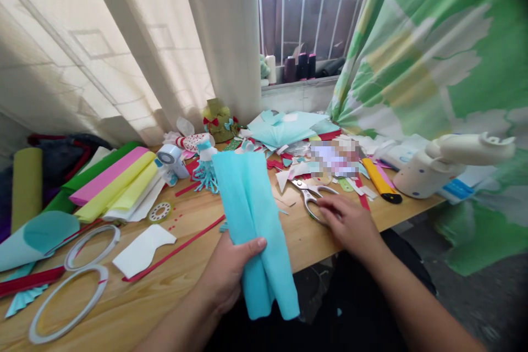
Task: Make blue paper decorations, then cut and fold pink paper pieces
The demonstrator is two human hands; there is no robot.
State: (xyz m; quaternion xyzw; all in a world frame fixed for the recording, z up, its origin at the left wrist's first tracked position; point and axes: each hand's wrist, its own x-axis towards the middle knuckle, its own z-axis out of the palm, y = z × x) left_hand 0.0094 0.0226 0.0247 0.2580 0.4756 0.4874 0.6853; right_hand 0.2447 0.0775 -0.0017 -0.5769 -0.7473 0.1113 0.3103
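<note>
My left hand [235, 269] is closed around a folded strip of turquoise crepe paper [251, 203], thumb pressed on its front. The paper stands nearly upright in front of me, past the table's near edge at its lower end. My right hand [350, 225] has its fingers closed on a handle loop of the scissors [307, 195]. The blades lie low over the tabletop, pointing up and left toward paper scraps. Behind the crepe paper is a small bottle shape with a turquoise fringe [204, 168], partly covered.
Rolls of coloured paper [111, 176] and two tape rings [68, 302] lie left on the wooden table [173, 308]. Turquoise sheets [284, 126] and scraps fill the back. A yellow utility knife [379, 179] and a white glue gun [470, 148] lie right.
</note>
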